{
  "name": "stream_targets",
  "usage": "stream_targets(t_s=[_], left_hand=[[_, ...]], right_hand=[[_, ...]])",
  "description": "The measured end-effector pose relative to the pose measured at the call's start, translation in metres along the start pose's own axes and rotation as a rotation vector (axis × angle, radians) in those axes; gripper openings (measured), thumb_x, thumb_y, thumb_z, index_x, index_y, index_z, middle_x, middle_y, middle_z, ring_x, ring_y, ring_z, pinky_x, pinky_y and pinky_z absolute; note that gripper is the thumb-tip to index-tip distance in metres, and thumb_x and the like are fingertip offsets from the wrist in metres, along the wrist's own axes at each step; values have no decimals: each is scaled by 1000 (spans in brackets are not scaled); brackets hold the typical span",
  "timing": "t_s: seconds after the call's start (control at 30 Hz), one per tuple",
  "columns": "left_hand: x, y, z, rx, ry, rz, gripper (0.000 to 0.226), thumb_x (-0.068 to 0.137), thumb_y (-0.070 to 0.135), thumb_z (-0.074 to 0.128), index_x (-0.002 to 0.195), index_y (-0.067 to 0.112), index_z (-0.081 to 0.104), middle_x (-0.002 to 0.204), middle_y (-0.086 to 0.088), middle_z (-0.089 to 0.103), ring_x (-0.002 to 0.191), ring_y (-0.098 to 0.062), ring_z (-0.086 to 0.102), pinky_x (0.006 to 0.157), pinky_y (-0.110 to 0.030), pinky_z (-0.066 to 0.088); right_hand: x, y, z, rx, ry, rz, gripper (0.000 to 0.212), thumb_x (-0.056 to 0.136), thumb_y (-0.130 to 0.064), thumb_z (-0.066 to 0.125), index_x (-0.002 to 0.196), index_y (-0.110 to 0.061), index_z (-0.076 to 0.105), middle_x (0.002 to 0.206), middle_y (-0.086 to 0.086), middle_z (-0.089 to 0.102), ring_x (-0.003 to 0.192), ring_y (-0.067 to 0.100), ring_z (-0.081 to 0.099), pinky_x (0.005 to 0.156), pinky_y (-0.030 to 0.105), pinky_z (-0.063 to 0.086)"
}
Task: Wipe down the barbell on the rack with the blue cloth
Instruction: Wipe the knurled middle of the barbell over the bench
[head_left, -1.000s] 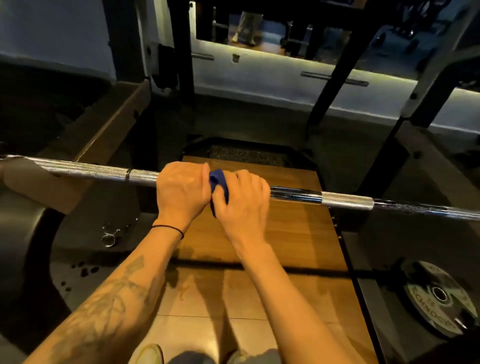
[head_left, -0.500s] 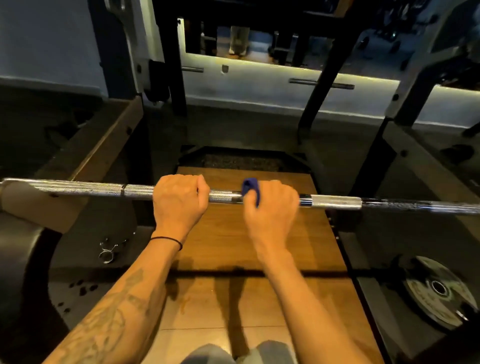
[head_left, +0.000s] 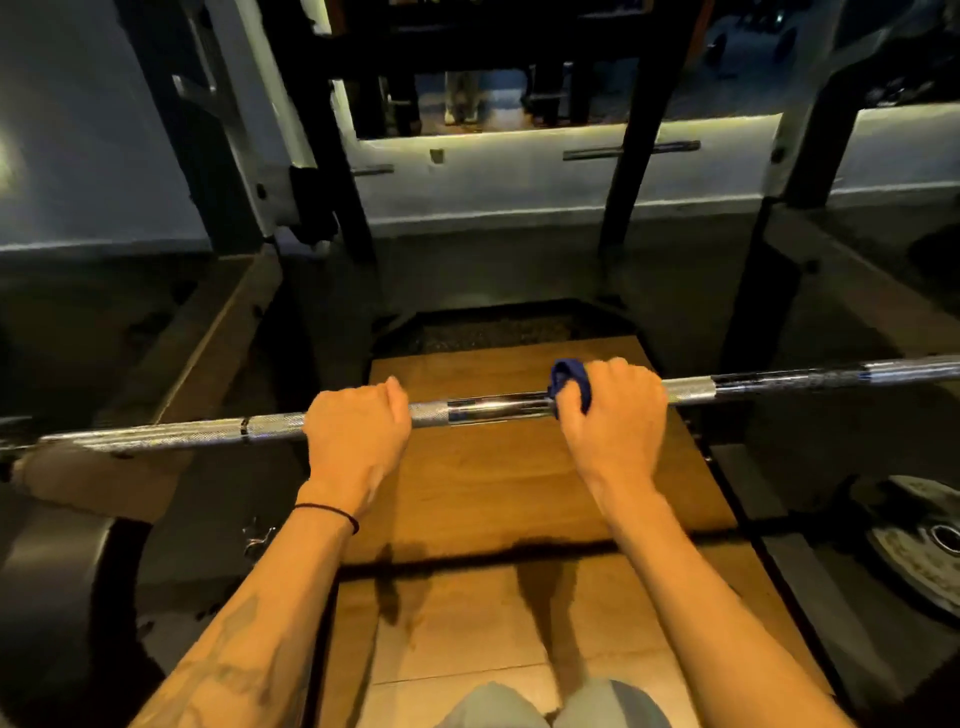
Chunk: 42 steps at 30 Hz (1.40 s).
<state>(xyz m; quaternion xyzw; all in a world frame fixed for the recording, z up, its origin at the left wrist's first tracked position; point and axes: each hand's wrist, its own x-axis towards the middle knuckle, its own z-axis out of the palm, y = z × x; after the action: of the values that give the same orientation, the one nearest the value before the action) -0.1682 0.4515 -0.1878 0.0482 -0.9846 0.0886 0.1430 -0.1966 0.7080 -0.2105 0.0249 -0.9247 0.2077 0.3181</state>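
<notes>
Barbell runs across your view from lower left to upper right, a chrome shaft with knurled stretches and a smooth, shiny section between your two hands. Your left hand curls over the knurled part, fingers wrapped round the shaft, a thin black band at the wrist. Your right hand sits well apart from it, further along the bar, fingers closed round the blue cloth and the shaft together; the cloth bunches out at the thumb side of your fist, pressed against the steel just where the smooth section ends. How much cloth lies under your palm you probably cannot judge from here, since the fist covers it. Below the bar lies a wooden platform. A weight plate lies flat on the dark floor at the right edge, and a spring collar glints on the floor beside your left forearm.
</notes>
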Motion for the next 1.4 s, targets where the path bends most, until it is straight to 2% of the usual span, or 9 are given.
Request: stream_targets(t_s=[0.07, 0.23, 0.33, 0.47, 0.67, 0.87, 0.97, 1.2, 1.4], left_hand=[[12, 11, -11, 114, -158, 95, 25, 98, 24, 57, 114, 7, 66, 89, -12, 71, 77, -35, 68, 60, -34, 43], [43, 68, -25, -277, -250, 65, 44, 107, 40, 34, 118, 13, 66, 121, -16, 67, 112, -37, 62, 86, -39, 46], [33, 66, -15, -112, -157, 156, 58, 106, 42, 15, 126, 17, 63, 115, -13, 68, 104, -36, 65, 75, -39, 42], [29, 66, -11, 70, -87, 330, 73, 92, 44, -3, 146, 28, 44, 93, -5, 61, 77, -28, 58, 55, -33, 27], [21, 76, -15, -160, -58, 7, 72, 102, 59, 14, 65, 18, 61, 60, 1, 55, 62, -24, 61, 62, -34, 47], [22, 74, -22, -109, -94, 88, 54, 107, 48, 26, 87, 18, 66, 72, -2, 65, 70, -26, 66, 66, -37, 52], [22, 74, -22, -132, -102, 92, 54, 107, 47, 23, 74, 18, 54, 63, 1, 55, 69, -26, 66, 65, -37, 51], [24, 74, -17, -24, -49, 139, 44, 107, 40, 29, 98, 18, 66, 68, -1, 61, 64, -26, 64, 57, -36, 45], [27, 74, -12, -37, -44, 105, 58, 105, 48, 19, 95, 21, 69, 57, 6, 43, 54, -19, 47, 49, -30, 29]], right_hand=[[-7, -38, 9, 27, -16, 84, 26, 91, -36, 44, 77, -16, 54, 77, 6, 52, 76, 27, 49, 75, 41, 36], [-15, -72, 14, 79, -153, -131, 29, 95, -41, 39, 93, -21, 61, 86, -2, 58, 83, 19, 54, 83, 38, 45], [-5, -21, 5, 130, -180, -449, 27, 91, -36, 50, 103, -18, 65, 87, 1, 59, 82, 24, 55, 74, 40, 41], [11, 43, -11, 106, -53, -359, 22, 92, -32, 49, 89, -15, 63, 78, 3, 54, 73, 29, 52, 66, 38, 34], [-4, -28, 8, 183, 70, 113, 20, 91, -31, 51, 75, -18, 53, 75, 3, 52, 76, 25, 49, 79, 41, 38], [12, 6, -5, 114, -224, -570, 30, 90, -40, 49, 102, -18, 67, 85, 2, 60, 78, 26, 58, 69, 41, 44], [27, 50, -15, 5, -60, -388, 29, 92, -39, 48, 78, -16, 60, 71, 5, 55, 66, 31, 56, 58, 40, 36], [3, -3, 6, 165, 142, 157, 23, 93, -30, 51, 75, -16, 53, 75, 2, 49, 78, 24, 47, 91, 45, 43], [5, 21, -2, 166, -181, -524, 36, 88, -39, 53, 113, -17, 68, 96, 2, 63, 88, 24, 58, 78, 39, 43]])
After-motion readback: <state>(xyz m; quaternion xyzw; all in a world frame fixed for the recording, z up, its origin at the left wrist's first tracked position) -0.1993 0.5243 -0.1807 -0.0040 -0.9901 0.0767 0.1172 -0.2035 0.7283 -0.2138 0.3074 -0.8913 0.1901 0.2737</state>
